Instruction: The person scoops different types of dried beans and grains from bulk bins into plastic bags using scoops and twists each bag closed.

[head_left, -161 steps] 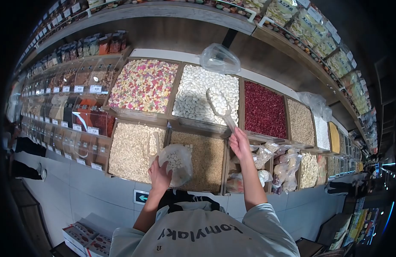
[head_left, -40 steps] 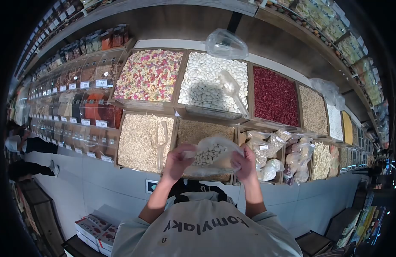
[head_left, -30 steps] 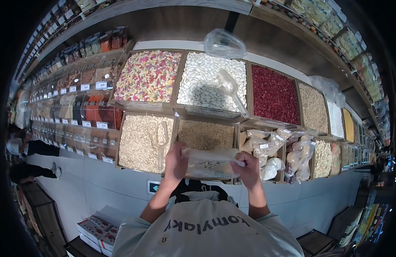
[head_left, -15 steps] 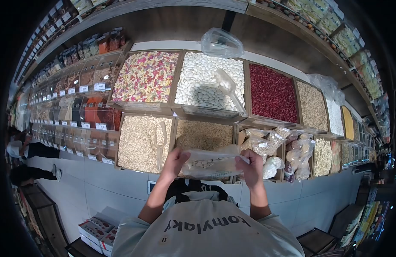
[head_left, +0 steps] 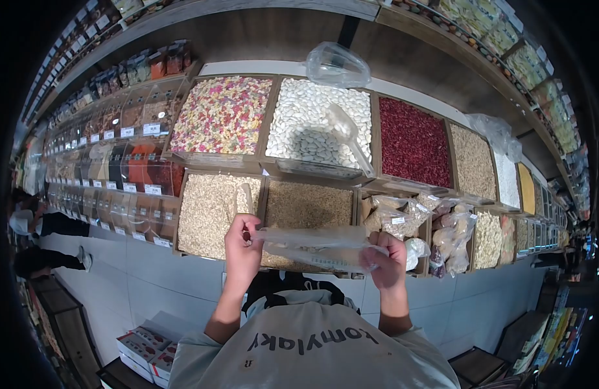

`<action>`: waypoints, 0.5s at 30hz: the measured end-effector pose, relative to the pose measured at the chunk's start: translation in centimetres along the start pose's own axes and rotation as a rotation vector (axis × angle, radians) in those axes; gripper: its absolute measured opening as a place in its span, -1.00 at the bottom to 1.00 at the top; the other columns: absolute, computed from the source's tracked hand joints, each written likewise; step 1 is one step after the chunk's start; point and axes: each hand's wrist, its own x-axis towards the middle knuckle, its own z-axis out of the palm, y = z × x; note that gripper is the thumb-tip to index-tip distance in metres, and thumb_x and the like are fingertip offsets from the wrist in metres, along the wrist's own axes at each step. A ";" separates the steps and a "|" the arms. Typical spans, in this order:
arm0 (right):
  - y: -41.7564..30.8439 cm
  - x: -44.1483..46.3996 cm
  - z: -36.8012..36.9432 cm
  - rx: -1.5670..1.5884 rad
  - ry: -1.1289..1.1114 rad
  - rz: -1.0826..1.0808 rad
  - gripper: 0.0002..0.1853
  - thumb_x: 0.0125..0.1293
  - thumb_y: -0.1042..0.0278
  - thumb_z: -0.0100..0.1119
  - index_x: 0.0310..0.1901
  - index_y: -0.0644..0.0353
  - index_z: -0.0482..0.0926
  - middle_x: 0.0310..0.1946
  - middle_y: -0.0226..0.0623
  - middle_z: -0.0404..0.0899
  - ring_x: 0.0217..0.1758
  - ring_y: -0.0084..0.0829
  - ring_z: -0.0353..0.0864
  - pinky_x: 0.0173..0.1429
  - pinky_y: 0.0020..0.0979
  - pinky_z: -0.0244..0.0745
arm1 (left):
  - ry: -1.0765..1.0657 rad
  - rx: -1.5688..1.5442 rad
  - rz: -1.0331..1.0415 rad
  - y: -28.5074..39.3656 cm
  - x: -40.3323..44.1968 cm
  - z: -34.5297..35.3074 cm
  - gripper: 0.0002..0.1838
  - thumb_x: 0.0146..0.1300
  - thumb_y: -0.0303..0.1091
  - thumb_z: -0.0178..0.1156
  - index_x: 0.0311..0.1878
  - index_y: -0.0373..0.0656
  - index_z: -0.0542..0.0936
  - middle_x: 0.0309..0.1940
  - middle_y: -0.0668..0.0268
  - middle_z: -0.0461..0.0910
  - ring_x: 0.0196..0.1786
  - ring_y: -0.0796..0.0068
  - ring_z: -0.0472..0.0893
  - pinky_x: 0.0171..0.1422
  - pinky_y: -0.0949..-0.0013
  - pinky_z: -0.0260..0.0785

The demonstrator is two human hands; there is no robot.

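Observation:
A clear plastic bag (head_left: 316,238) is stretched sideways between my two hands, above the bin of brown grain (head_left: 309,198). My left hand (head_left: 243,249) pinches the bag's left end, in front of the bin of pale oat-like flakes (head_left: 209,201). At the other end, my right hand (head_left: 387,259) has its fingers closed on the bunched plastic. Motion smears the bag, and its contents are hard to make out. Beyond it, a clear scoop (head_left: 348,136) rests on the large white beans (head_left: 296,107). A second scoop (head_left: 243,198) stands in the flakes, partly behind my left hand.
Colourful flakes (head_left: 218,113) and dark red beans (head_left: 413,142) fill bins in the back row. A roll of clear bags (head_left: 338,65) lies behind the white beans. Filled bags (head_left: 397,217) sit to my right. Boxes (head_left: 144,350) stand on the floor; a person (head_left: 53,225) is far left.
My left hand has moved a little left and turned. The bag is pulled longer and flatter, and the white beans seen in it before no longer show clearly.

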 end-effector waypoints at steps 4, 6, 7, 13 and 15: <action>-0.9 -0.9 0.6 -0.007 -0.085 -0.079 -0.64 0.16 0.78 0.12 -0.55 0.16 0.18 -0.50 -0.41 0.19 -0.53 -0.57 0.20 -0.51 -0.47 0.33 | 0.153 -0.148 -0.031 -0.8 0.2 0.3 -0.93 0.45 -0.46 0.07 -0.21 -0.19 0.48 -0.46 0.48 0.41 -0.38 0.76 0.37 -0.26 0.56 0.25; -1.3 -1.2 0.9 -0.186 -0.090 -0.138 -0.64 0.16 0.70 0.19 -0.56 0.15 0.20 -0.52 -0.39 0.22 -0.54 -0.52 0.23 -0.51 -0.47 0.23 | 0.127 -0.343 -0.136 -0.8 0.2 0.9 -0.87 0.48 -0.41 0.04 -0.24 -0.19 0.49 -0.46 0.47 0.42 -0.40 0.75 0.38 -0.30 0.54 0.27; -1.3 -1.2 0.8 -0.187 -0.088 -0.141 -0.64 0.16 0.70 0.19 -0.56 0.15 0.20 -0.52 -0.39 0.22 -0.54 -0.52 0.23 -0.51 -0.47 0.23 | 0.106 -0.536 -0.243 -0.7 0.2 1.3 -0.81 0.50 -0.36 0.00 -0.26 -0.19 0.51 -0.47 0.46 0.43 -0.42 0.73 0.39 -0.33 0.53 0.28; -0.1 -0.5 0.3 -0.209 -0.012 -0.125 -0.65 0.16 0.81 0.09 -0.55 0.16 0.19 -0.50 -0.40 0.24 -0.55 -0.56 0.32 -0.53 -0.52 0.38 | -0.002 -0.907 -0.361 0.1 0.1 0.2 -0.78 0.44 -0.39 0.04 -0.40 -0.10 0.41 -0.57 0.47 0.38 -0.55 0.67 0.33 -0.48 0.52 0.16; 0.0 -0.2 0.5 -0.119 0.199 -0.041 -0.66 0.19 0.80 0.07 -0.53 0.15 0.22 -0.54 -0.43 0.27 -0.59 -0.60 0.32 -0.53 -0.53 0.36 | -0.036 -0.920 -0.359 0.2 -0.5 0.0 -0.78 0.40 -0.45 0.05 -0.43 -0.08 0.37 -0.59 0.47 0.34 -0.57 0.68 0.29 -0.50 0.52 0.11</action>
